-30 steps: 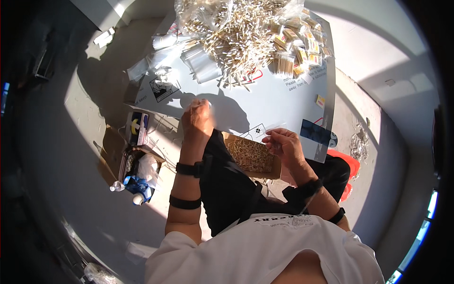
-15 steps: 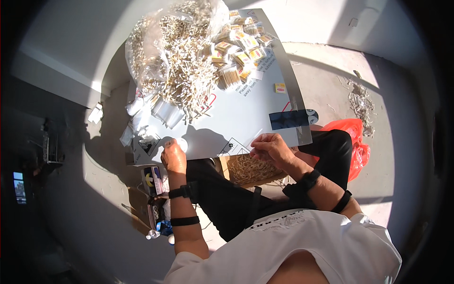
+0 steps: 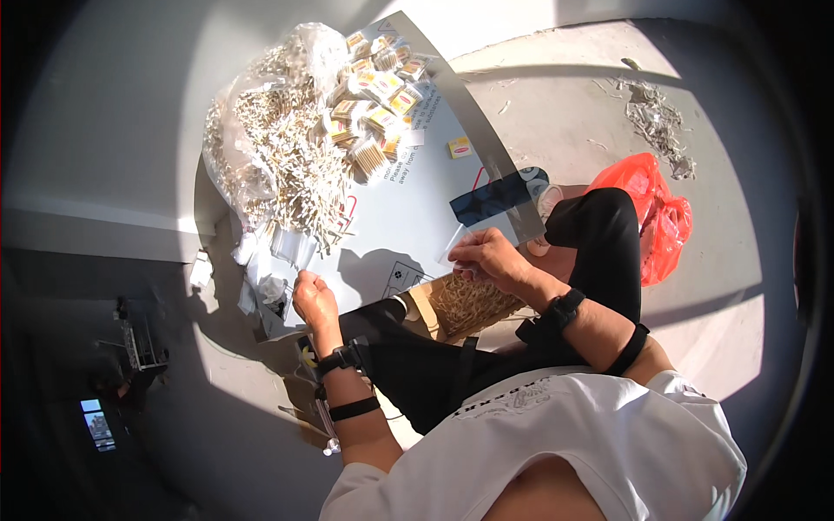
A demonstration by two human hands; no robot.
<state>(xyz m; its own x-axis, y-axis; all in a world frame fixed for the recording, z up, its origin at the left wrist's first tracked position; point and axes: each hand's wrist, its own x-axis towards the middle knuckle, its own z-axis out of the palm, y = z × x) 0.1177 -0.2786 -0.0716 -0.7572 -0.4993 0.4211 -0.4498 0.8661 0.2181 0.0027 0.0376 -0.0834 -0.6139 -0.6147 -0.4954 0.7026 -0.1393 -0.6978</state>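
My right hand point(image 3: 491, 259), fingers pinched, holds a small clear plastic bag point(image 3: 450, 244) above the table's near edge. My left hand point(image 3: 315, 300) has its fingers curled together close to a stack of clear plastic bags point(image 3: 294, 248); what is in them, if anything, is hidden. Beyond that stack lies a big heap of loose cotton swabs point(image 3: 295, 165), partly inside a large clear bag point(image 3: 228, 165). To its right several filled swab packs point(image 3: 380, 119) with yellow labels are piled up. A single yellow label card point(image 3: 459, 148) lies apart on the grey table point(image 3: 382, 226).
A dark blue strip point(image 3: 491, 201) lies on the table's right edge. Below the near edge, a box of loose swabs point(image 3: 469, 306) stands by my legs. A red plastic bag point(image 3: 665, 227) sits on the floor at right, with scattered debris point(image 3: 656, 117) farther back.
The view has turned, shifting the table leftward. My left hand has moved away from a round white thing toward the plastic bag stack. My right hand still holds the clear bag.
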